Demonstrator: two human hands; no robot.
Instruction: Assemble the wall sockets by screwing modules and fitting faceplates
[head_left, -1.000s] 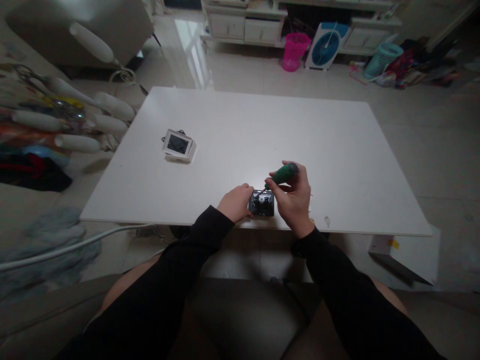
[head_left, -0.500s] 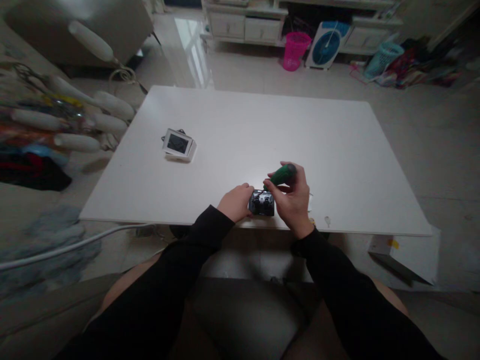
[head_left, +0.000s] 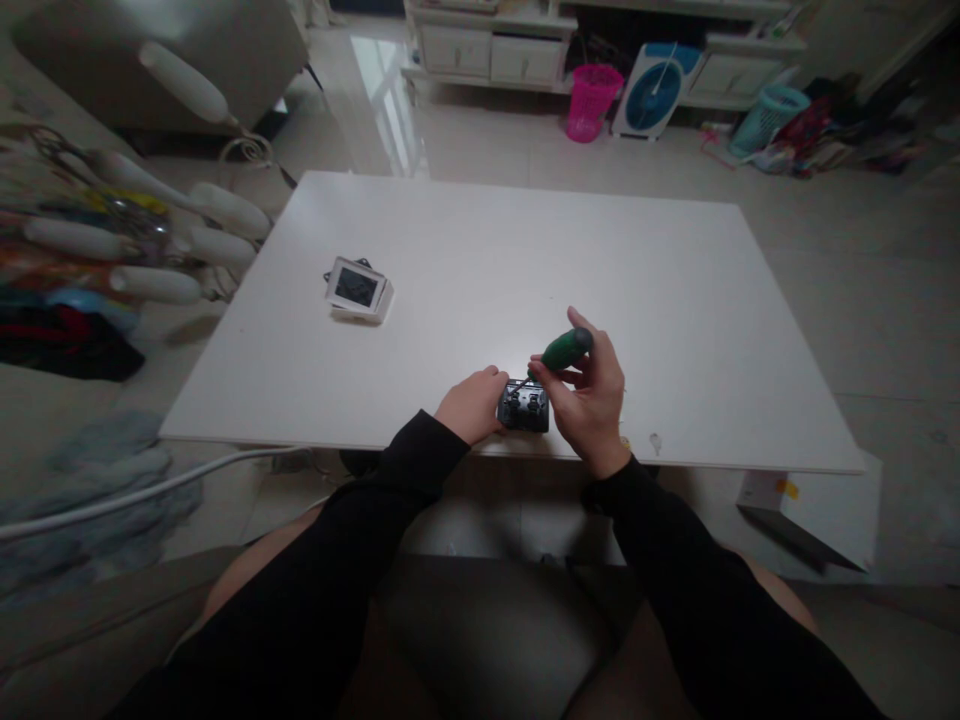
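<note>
A small black module with screws on its top lies near the front edge of the white table. My left hand is curled against its left side and holds it in place. My right hand grips a green-handled screwdriver between thumb and fingers, with the index finger lifted off the handle. The shaft slants down to the left, its tip on the module's top.
A white-framed wall plate lies on the table's left part. A tiny screw-like bit rests at the front edge to the right. Around the table are a pink basket, a fan and a cluttered rack at the left.
My right hand has shifted its fingers on the screwdriver handle, the index finger now raised. The module and my left hand have stayed put.
</note>
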